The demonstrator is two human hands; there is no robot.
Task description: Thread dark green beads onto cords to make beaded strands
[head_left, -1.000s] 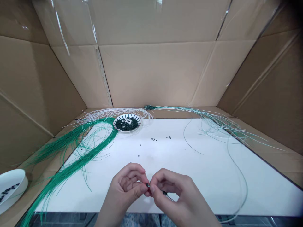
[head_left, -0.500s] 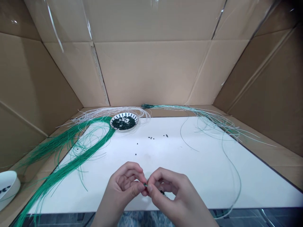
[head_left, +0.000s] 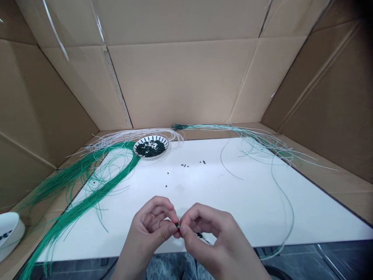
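My left hand and my right hand meet low in the middle of the view, above a white board. Their fingertips pinch a thin wire with small dark beads; another bead sits further along it, to the right. Beyond the hands, several loose dark beads lie on the board. A black-and-white patterned plate holds a heap of dark beads at the board's far edge.
A bundle of green wires sprawls to the left of my hands, with white wires behind it. Teal wires trail off to the right. A white bowl sits at far left. Cardboard walls surround the board.
The whole scene slides slightly up and left in the view as my head shifts. Both hands keep their pinch on the beaded wire, with little visible change.
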